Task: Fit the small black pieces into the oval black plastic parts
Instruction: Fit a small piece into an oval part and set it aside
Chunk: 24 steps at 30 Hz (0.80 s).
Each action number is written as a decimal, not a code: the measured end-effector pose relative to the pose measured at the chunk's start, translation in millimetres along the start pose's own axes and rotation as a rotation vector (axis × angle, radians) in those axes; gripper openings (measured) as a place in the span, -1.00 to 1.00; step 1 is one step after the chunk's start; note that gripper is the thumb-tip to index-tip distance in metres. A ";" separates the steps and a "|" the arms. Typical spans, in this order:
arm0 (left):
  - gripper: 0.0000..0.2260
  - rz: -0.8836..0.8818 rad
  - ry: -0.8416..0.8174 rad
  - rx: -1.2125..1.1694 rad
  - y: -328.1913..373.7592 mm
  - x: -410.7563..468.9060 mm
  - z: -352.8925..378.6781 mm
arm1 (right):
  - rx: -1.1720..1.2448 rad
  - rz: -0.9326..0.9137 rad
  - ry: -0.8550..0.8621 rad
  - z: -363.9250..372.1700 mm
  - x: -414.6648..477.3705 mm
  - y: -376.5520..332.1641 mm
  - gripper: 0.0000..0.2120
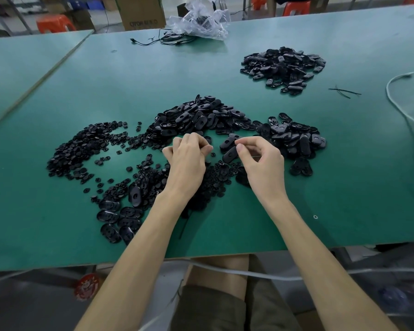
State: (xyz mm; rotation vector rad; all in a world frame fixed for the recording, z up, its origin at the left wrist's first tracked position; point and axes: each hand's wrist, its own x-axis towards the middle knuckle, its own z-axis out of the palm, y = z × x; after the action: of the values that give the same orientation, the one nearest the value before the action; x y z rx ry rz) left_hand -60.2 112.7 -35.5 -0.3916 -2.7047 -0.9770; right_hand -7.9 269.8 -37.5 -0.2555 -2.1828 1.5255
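Both hands are low over the green table (296, 211), in among the black parts.
I see the right hand (261, 161) pinching the end of one oval black part (229, 154) between thumb and forefinger, the part lying just left of its fingertips. The left hand (187, 161) has its fingers curled inward, and I cannot tell whether they hold anything. Small black pieces (81, 149) lie left of and under the left hand, and heaps of oval parts (196, 118) sit just beyond both hands.
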 end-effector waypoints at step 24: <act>-0.92 -0.003 -0.090 -0.703 9.2 1.0 -12.7 | 0.062 0.005 0.021 -1.8 -1.2 -4.5 -0.92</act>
State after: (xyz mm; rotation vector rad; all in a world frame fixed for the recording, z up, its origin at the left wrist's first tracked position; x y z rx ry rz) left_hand -56.4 111.4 -20.2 -0.5573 -2.3451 -1.9372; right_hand -5.5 269.2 -33.1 -0.2555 -2.1159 1.5834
